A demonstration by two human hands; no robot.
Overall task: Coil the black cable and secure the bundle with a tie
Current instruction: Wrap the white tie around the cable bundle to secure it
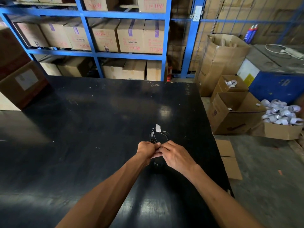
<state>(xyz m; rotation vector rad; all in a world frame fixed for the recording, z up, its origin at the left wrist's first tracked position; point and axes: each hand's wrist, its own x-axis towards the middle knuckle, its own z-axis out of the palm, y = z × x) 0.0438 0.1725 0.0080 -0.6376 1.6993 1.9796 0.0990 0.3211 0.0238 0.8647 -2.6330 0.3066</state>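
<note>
Seemingly at the tying step, the left hand (146, 149) and right hand (174, 154) pinch the coiled black cable (158, 136) together near the tabletop's (98, 120) right edge; cinching the tie, hidden by fingers, comes next.

Premises: a warehouse or stockroom with a packing station. Blue steel shelving (92, 53) across the upper left of the frame carries sealed, printed cardboard cartons (130, 37) on several levels. A scuffed black worktable (98, 122) fills the centre. At right, on a bare concrete floor (266, 162), stand open cartons (233, 112), one heaped with white bundled items (281, 112), before blue wire-mesh caging (246, 20).
</note>
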